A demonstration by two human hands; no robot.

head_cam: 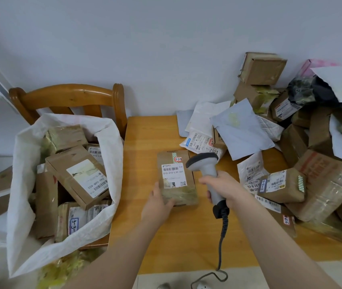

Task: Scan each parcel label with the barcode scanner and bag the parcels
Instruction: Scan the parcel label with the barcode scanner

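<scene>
Parcel [176, 177] under scan: my left hand [159, 203] grips it, right hand [223, 187] grips scanner [204, 166]; bagging into sack [111, 147] next.

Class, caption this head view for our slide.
Right hand points grey barcode scanner at brown cardboard parcel held by left hand.

— What is the desk [165, 236] made of?
— Wood or a wood-look board, smooth and pale orange with a soft sheen. The chair [67, 94] is wood under a glossy varnish.
— And the parcel [176, 180]?
— Matt brown cardboard, with a smooth white paper label [172, 172] and wrinkled clear tape [183, 197] shining across its near end.
— The scanner [205, 165]?
— Matt grey plastic with a darker head. Its cable [223, 232] is black and rubbery-looking.
— The sack [24, 163]?
— White woven plastic, coarse and dull. The mailer [241, 130] is smooth, pale grey plastic film.
</scene>
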